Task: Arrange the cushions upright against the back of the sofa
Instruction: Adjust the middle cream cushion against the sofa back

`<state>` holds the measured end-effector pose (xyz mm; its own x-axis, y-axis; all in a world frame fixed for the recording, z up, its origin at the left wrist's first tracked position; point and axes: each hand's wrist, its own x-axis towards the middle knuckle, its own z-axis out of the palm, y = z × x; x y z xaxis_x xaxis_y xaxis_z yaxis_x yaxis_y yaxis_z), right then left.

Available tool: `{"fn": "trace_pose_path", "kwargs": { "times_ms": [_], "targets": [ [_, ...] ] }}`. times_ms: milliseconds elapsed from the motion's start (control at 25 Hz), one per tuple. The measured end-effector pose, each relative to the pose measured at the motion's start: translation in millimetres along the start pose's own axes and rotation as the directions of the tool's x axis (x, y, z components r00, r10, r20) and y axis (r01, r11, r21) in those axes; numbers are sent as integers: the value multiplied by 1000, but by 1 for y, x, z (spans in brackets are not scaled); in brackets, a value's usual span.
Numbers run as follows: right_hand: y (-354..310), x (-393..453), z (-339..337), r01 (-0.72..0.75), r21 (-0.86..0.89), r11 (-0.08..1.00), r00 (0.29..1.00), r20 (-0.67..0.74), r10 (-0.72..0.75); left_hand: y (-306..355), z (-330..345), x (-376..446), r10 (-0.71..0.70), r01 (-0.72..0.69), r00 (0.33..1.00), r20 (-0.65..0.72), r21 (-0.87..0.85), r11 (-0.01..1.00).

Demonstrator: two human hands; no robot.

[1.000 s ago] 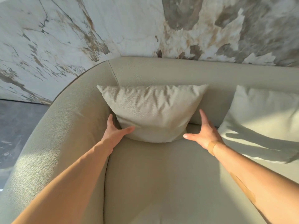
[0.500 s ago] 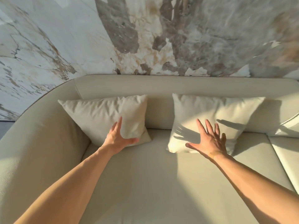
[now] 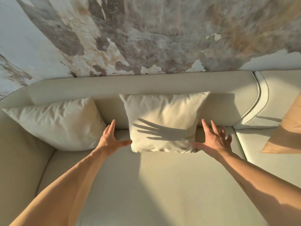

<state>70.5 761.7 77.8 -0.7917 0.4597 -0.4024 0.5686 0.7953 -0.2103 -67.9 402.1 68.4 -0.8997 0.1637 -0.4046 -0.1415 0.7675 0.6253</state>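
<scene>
A cream cushion point(image 3: 164, 118) leans upright against the sofa back point(image 3: 143, 84), in the middle of the view. My left hand point(image 3: 110, 139) is open at its lower left corner, thumb close to the edge. At the cushion's lower right corner my right hand point(image 3: 213, 141) is spread open; whether it touches is unclear. Its shadow falls across the cushion's face. A second cream cushion point(image 3: 60, 124) leans in the sofa's left corner. A tan cushion point(image 3: 286, 131) shows at the right edge, partly cut off.
The sofa seat point(image 3: 146, 185) stretches wide below my arms. Its curved left arm point(image 3: 14, 144) rises at the left. A seam point(image 3: 241, 144) divides this seat from the section to the right. A marbled wall point(image 3: 146, 33) stands behind the sofa.
The view has swung right. My left hand left the corner cushion and both hands now flank the middle cushion. The tan cushion has come into view on the right.
</scene>
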Motion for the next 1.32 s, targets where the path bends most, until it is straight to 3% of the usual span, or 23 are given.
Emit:
{"fn": "trace_pose_path", "kwargs": {
  "times_ms": [160,400,520,680,880,1160,1320],
  "targets": [
    [4,21,8,33,124,992,999,37,-38,13,19,20,-7,5,999,45,56,998],
    [-10,80,20,-54,247,967,998,52,42,10,45,79,-65,46,992,104,172,984],
    [-11,100,32,-162,481,862,984,144,104,6,54,96,-50,42,993,110,68,997],
    [-13,111,44,-183,616,766,982,153,112,8,67,101,-65,71,994,91,-67,995],
    [-3,106,40,-156,640,753,988,101,119,22,82,94,-88,94,995,50,-145,985],
    [35,111,12,-140,631,763,988,35,152,55,108,89,-31,58,990,136,-196,979],
    [45,117,15,-219,619,754,975,107,196,62,118,89,-21,58,984,178,-204,977]
  ]
}}
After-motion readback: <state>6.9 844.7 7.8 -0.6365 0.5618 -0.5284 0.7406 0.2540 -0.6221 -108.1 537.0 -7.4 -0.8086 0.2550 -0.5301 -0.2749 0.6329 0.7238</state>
